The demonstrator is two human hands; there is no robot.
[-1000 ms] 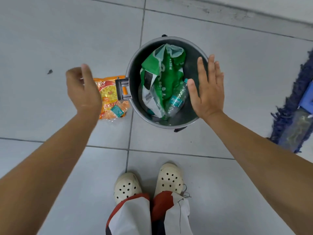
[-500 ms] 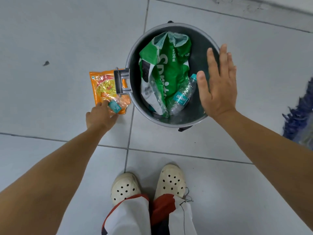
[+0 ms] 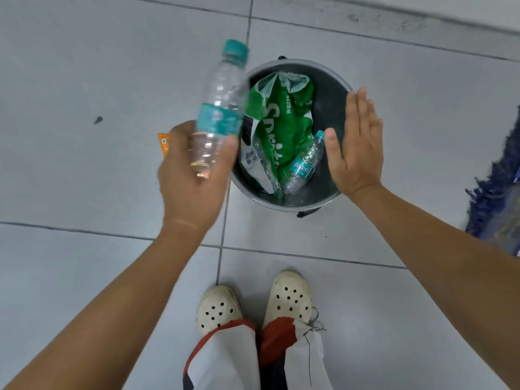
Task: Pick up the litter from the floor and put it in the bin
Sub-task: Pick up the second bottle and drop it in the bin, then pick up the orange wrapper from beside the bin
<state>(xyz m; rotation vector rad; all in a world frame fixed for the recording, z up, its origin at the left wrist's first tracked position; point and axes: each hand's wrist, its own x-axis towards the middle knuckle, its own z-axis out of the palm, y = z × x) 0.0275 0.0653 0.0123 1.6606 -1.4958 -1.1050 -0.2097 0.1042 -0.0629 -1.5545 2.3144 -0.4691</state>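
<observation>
One bottle [image 3: 218, 114] is up in the left hand [image 3: 191, 175], fingers wrapped round its lower half, teal cap pointing to about 12 o'clock, so it's off the floor and hanging just left of the bin [image 3: 332, 88]. Right hand [image 3: 356, 147] is flat and spread, holding nothing, hovering over the bin's 3 o'clock rim.

Inside the bin there's already a green wrapper [image 3: 281, 125] taking up the middle and a second small bottle [image 3: 302, 164] lying toward 5 o'clock. An orange packet [image 3: 163, 142] pokes out from behind the left hand on the floor at the bin's 9 o'clock side, so I'd say that's the next bit of litter to go.

For this step, honestly, just carry the bottle sideways until it's fully over the opening before letting go. It looks empty and light, so it'll probably bounce off that puffy wrapper if dropped from high up. Lower it a bit, tip the cap down toward the free gap at 1 or 2 o'clock, then open the fingers. Keep the right hand clear of the rim so it doesn't knock the bottle back out.
</observation>
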